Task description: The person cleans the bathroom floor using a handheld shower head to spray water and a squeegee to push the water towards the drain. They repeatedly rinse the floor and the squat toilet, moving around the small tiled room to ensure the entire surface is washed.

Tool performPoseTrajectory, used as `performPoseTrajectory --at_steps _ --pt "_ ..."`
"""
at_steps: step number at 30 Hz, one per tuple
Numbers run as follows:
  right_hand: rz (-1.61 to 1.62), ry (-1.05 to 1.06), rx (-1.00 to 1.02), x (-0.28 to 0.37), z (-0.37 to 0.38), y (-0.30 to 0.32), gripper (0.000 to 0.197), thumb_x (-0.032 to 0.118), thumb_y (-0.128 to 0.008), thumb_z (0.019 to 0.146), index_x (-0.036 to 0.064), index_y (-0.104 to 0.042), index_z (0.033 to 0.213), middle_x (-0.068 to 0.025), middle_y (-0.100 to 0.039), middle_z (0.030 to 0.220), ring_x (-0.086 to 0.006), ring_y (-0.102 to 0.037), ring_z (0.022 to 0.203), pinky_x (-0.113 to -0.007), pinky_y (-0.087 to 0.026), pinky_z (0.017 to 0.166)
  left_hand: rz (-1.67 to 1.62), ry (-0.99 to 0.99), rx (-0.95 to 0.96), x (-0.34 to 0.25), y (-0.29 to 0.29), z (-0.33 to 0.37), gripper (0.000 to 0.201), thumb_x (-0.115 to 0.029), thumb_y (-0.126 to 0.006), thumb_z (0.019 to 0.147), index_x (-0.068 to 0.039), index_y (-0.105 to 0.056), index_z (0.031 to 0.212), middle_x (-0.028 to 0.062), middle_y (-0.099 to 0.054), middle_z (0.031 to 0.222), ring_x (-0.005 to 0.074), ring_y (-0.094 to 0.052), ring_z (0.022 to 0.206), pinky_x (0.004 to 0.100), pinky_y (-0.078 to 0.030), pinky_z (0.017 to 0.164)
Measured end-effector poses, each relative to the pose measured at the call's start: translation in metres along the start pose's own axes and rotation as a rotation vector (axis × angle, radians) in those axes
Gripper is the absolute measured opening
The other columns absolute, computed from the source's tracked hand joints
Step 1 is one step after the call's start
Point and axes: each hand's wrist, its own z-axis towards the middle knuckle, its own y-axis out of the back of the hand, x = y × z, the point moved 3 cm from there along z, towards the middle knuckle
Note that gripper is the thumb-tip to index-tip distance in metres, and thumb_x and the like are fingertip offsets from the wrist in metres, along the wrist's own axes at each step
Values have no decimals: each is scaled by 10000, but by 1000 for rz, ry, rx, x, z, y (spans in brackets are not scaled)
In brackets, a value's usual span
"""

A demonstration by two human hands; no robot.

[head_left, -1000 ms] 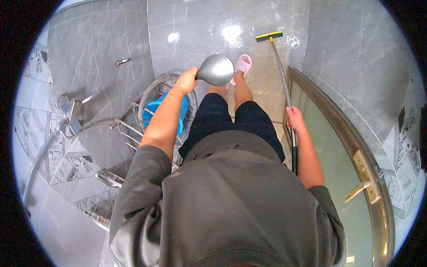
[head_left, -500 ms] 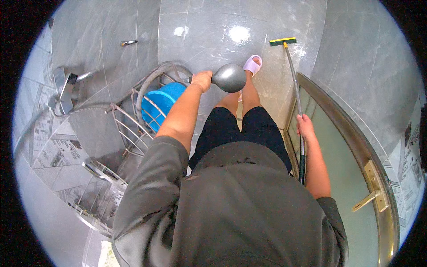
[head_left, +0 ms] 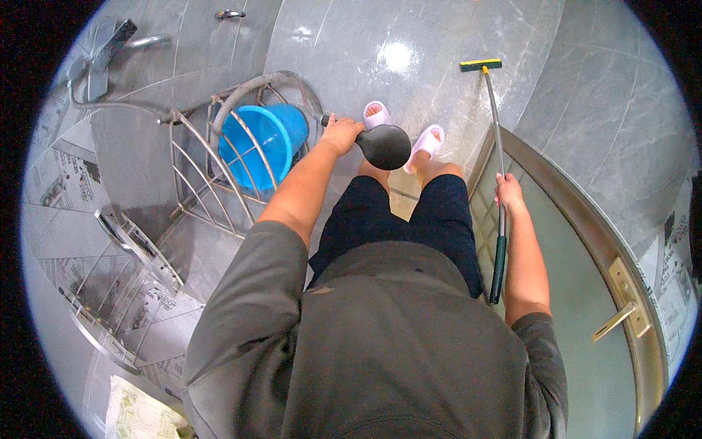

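My left hand (head_left: pixel 342 134) is closed around the handle of a shower head (head_left: pixel 385 148), whose dark round head points away to the right, above my legs. A grey hose (head_left: pixel 245 89) loops up beside that hand; where it joins the handle is hard to make out. My right hand (head_left: pixel 510 192) grips the metal pole of a long-handled floor brush (head_left: pixel 493 110), below its middle. The brush's yellow and dark green head (head_left: pixel 480 65) rests on the wet floor at the far right, and its dark grip (head_left: pixel 498 269) comes back along my right forearm.
A blue bucket (head_left: pixel 254 130) lies tilted inside a metal rack (head_left: pixel 196 157) at left. A glass door (head_left: pixel 578 278) with metal frame and handle (head_left: pixel 616 322) stands close on my right. I wear pink slippers (head_left: pixel 431 139) on grey tiles. A chrome wall fixture (head_left: pixel 110 62) is far left.
The shower head has turned from showing a grey rounded surface to a dark one and dipped slightly. My left foot has come forward. The view has shifted, with both hands keeping hold.
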Motion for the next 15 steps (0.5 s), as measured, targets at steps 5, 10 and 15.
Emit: performPoseTrajectory --at_steps 5,10,15 --pt "48 -37 8 -13 1 6 241 267 -465 860 28 -445 883 -37 -431 545 -142 -423 384 -293 -365 342 235 -38 138 -26 -24 3 279 -87 -447 787 -142 -515 1051 97 -521 1062 265 -451 1086 579 -214 955" --pt "69 19 19 -41 11 11 233 264 -459 860 32 -453 880 -30 -441 553 -132 -429 393 -286 -361 345 421 -28 311 -68 -51 15 300 -153 -476 799 -173 -506 1097 112 -494 1106 279 -436 1097 624 -202 931" --pt "117 70 25 -71 24 13 233 270 -460 860 37 -458 865 -30 -436 547 -133 -423 380 -281 -356 339 312 8 353 -111 -70 29 322 -159 -465 811 -195 -493 1129 100 -488 1128 273 -434 1101 630 -238 909"
